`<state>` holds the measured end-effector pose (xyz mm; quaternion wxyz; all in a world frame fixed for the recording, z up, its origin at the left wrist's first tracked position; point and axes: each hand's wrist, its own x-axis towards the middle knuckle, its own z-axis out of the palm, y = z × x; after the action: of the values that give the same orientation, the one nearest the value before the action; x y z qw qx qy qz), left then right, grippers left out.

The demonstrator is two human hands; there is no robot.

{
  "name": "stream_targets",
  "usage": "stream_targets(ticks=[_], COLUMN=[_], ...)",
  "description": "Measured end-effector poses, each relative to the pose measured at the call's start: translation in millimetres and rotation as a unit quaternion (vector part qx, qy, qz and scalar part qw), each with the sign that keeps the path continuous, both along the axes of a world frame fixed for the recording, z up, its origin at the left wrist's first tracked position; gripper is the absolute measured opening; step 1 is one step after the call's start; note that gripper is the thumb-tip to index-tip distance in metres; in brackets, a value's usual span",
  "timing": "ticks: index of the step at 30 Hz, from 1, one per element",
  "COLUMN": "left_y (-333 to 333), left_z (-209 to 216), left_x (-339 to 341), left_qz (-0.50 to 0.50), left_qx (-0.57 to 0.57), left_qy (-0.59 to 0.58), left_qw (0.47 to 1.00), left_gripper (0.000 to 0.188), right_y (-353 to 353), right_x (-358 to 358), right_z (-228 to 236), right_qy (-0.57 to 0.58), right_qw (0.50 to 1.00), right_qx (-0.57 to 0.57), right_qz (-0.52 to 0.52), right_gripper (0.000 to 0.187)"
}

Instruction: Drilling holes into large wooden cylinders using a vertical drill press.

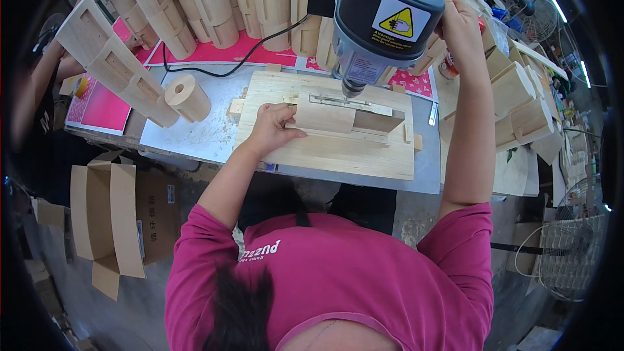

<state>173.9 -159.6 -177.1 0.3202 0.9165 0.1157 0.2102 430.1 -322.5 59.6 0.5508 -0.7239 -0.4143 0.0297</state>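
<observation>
Left hand (274, 127) grips the left end of a pale wooden block (325, 118), which lies on a flat board (318, 157) beneath the chuck (353, 87) of a dark drill press (390, 16). Right hand (457, 13) raised at the right side of the machine's head, its hold hidden, cannot tell on what. Bored wooden cylinder (188, 98) sits on the worktable (207, 140), left of the board.
</observation>
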Motion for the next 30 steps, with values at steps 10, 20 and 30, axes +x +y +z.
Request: stream_targets(ticks=[10, 20, 30], left_y=[5.6, 2.3, -0.7], left_z=[-6.4, 1.9, 0.9], left_x=[-3.9, -1.6, -1.2], left_qz=[-0.013, -0.026, -0.026], left_qx=[-0.001, -0.008, -0.017], left_qy=[-0.015, -0.015, 0.005], left_qw=[1.0, 1.0, 0.999], left_gripper=[0.047, 0.047, 0.048], right_y=[-62.6, -55.5, -54.7], right_x=[-108.0, -107.1, -94.6], right_z=[-41.6, -159.9, -57.2], right_qy=[-0.311, -0.259, -0.317], right_qw=[0.944, 0.959, 0.936], right_qx=[0.01, 0.089, 0.111], right_qz=[-0.104, -0.075, -0.108], right_gripper=[0.013, 0.014, 0.006])
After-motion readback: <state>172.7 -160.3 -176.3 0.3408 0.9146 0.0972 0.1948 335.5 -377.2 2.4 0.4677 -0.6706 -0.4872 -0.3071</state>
